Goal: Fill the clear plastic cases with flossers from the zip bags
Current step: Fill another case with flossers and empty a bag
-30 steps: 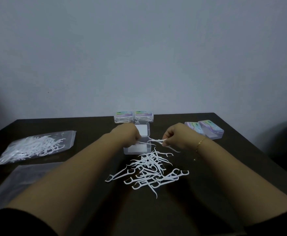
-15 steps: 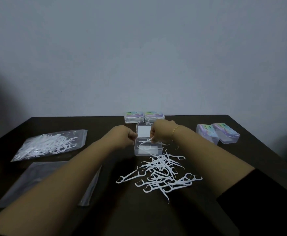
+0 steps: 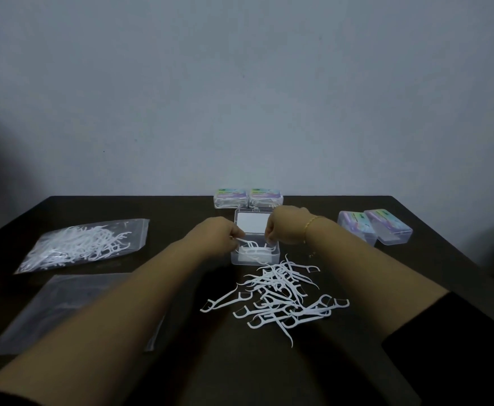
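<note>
Hands (image 3: 220, 238) (image 3: 283, 227) now meet over the open case (image 3: 254, 253) at table (image 3: 181, 361) centre; the left pinches a flosser (image 3: 241, 240) above it, loose flossers (image 3: 281, 297) nearer. Right fingers curl under, their grip hidden.

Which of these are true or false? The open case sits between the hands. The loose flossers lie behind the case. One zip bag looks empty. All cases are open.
1. The open case sits between the left hand and right hand: true.
2. The loose flossers lie behind it: false, they lie nearer the person.
3. One zip bag looks empty: true; the full zip bag lies beyond it.
4. All cases are open: false, four closed cases stand further back.
</note>
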Motion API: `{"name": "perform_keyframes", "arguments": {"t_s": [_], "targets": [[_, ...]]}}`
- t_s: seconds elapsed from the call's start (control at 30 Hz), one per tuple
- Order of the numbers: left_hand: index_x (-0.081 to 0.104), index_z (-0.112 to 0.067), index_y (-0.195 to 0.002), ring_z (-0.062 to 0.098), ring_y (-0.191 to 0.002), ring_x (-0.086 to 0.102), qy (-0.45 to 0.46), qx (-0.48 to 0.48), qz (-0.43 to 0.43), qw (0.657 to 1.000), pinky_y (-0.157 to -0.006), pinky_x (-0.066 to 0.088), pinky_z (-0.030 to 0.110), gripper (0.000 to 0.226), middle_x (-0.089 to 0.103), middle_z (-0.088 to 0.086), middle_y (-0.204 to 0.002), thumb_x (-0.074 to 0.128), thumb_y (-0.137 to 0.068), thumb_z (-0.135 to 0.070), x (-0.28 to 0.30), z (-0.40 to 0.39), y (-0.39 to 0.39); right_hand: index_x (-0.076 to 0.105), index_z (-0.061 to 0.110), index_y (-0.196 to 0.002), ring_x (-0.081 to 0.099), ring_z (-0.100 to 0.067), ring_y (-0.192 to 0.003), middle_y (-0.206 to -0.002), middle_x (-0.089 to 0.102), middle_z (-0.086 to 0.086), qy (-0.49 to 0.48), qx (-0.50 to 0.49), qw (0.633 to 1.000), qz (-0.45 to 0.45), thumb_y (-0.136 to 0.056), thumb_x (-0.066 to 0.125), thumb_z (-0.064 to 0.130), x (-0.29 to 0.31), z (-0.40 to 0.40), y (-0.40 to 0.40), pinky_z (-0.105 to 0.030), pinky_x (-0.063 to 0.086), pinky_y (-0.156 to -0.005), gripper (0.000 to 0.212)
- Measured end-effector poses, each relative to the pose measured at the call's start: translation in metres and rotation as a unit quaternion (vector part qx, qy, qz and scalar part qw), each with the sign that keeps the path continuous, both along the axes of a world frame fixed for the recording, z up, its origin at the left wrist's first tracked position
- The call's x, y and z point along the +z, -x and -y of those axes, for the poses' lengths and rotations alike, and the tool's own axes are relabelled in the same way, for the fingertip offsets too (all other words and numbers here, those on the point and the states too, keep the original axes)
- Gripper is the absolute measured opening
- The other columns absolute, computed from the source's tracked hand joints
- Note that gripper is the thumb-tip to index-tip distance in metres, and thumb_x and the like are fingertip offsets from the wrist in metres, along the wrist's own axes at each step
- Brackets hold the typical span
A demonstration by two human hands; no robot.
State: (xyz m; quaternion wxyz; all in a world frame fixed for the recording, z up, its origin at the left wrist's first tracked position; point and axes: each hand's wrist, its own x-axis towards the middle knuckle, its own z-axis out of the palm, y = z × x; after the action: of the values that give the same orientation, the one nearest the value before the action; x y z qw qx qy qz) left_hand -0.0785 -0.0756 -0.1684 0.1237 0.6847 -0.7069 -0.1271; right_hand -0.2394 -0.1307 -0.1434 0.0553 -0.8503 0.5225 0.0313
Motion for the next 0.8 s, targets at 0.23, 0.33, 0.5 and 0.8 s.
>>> {"name": "perform_keyframes", "arguments": {"t_s": [0.23, 0.33, 0.5, 0.8], "targets": [[0.060, -0.020, -0.128, 0.021, -0.115, 0.056, 0.005, 0.037, 0.021, 0.999, -0.098, 0.046, 0.035, 0.037, 0.058, 0.003, -0.132, 0.050, -0.093, -0.017, -0.004, 0.000, 0.003, 0.066, 0.019, -0.113, 0.054, -0.026, -0.109, -0.116, 0.063, -0.003, 0.004, -0.003, 1.000, 0.001, -0.088, 0.062, 0.030, -0.009, -0.001, 0.003, -0.045, 0.038, -0.099, 0.028], [0.065, -0.018, -0.122, 0.021, -0.111, 0.058, 0.017, 0.054, 0.006, 0.998, -0.097, 0.047, 0.033, 0.032, 0.062, 0.004, -0.127, 0.051, -0.094, -0.013, -0.006, 0.000, 0.005, 0.065, 0.015, -0.114, 0.056, -0.026, -0.107, -0.117, 0.063, -0.005, -0.019, -0.008, 1.000, 0.011, -0.090, 0.060, 0.025, -0.011, 0.000, 0.004, -0.050, 0.039, -0.101, 0.027], [0.070, -0.029, -0.095, 0.021, -0.095, 0.062, 0.024, 0.074, 0.021, 0.997, -0.085, 0.048, 0.030, 0.026, 0.063, 0.001, -0.100, 0.055, -0.089, -0.008, -0.006, 0.007, 0.010, 0.065, 0.014, -0.114, 0.055, -0.026, -0.108, -0.116, 0.062, -0.005, -0.013, -0.011, 1.000, 0.013, -0.091, 0.058, 0.024, -0.014, -0.001, 0.008, -0.051, 0.033, -0.104, 0.025], [0.073, -0.024, -0.106, 0.023, -0.100, 0.062, 0.038, 0.056, 0.046, 0.997, -0.088, 0.052, 0.034, 0.031, 0.066, 0.001, -0.111, 0.053, -0.089, -0.007, -0.009, 0.002, 0.019, 0.059, 0.014, -0.125, 0.054, -0.026, -0.112, -0.121, 0.061, -0.004, -0.005, -0.021, 1.000, 0.016, -0.094, 0.053, 0.022, -0.021, 0.001, 0.009, -0.048, 0.032, -0.103, 0.032]]}}
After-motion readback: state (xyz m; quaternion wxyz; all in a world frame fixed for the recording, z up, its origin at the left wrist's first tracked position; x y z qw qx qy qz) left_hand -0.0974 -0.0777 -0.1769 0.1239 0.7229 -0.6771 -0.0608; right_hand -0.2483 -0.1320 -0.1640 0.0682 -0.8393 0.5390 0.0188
